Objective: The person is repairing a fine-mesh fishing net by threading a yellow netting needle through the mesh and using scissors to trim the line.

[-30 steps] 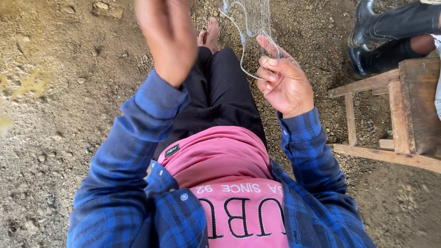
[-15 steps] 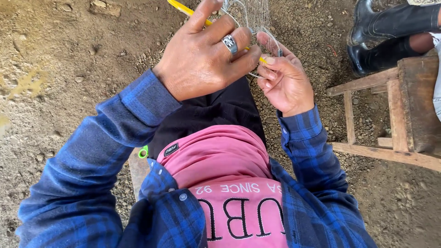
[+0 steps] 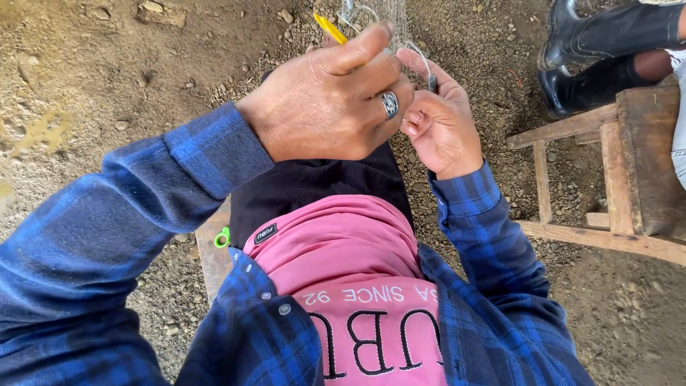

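Both hands up front w/ a yellow tool and fine net, seated over dirt ground.

L hand (image 3: pixel 336 100), ring on one finger, is curled closed round the yellow needle-like tool (image 3: pixel 330 28); tip pokes out past the knuckles. R hand (image 3: pixel 441 121) is part-curled, fingertips pinching a strand of the thin pale netting (image 3: pixel 386 18) that runs up out of view. Net sits just above/between both hands, over the lap. Net looks v. light, limp, snag-prone, prob. slippery line: best gripped by pinching a strand or knot close to the work pt. Tool looks light, stiff, smooth plastic: hold mid-shaft. Wooden bench (image 3: pixel 629 171) and another person's black boots (image 3: pixel 607 50) at right.
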